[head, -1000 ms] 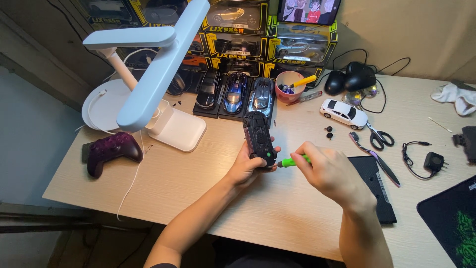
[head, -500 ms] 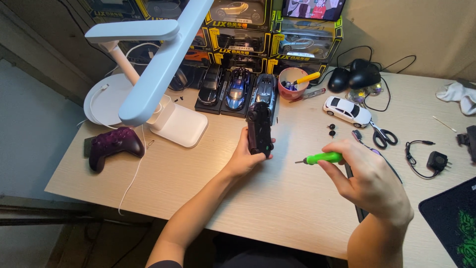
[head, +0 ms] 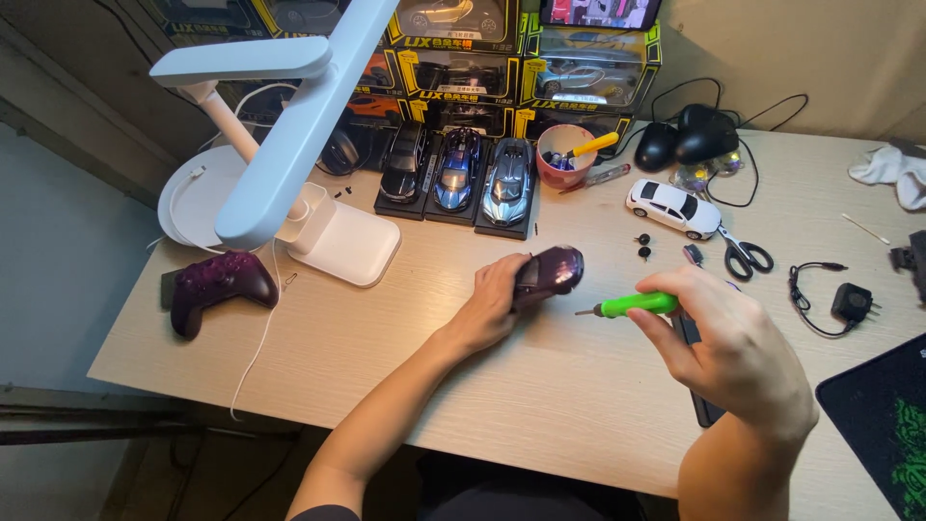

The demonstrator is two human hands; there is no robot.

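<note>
The left hand [head: 497, 294] grips a dark model car [head: 548, 271] on the desk; the right hand [head: 719, 338], apart, clasps a green screwdriver [head: 632, 306] aimed toward it. Two removed wheels [head: 642, 246] lie beyond; work looks midway.

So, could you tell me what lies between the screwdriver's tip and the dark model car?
Nothing: the head view shows only bare wooden desk between the green-handled screwdriver in the right hand and the dark model car in the left hand.

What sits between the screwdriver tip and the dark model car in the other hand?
Nothing visible. The green screwdriver in the right hand points across bare tabletop at the dark model car held by the left hand.
</note>
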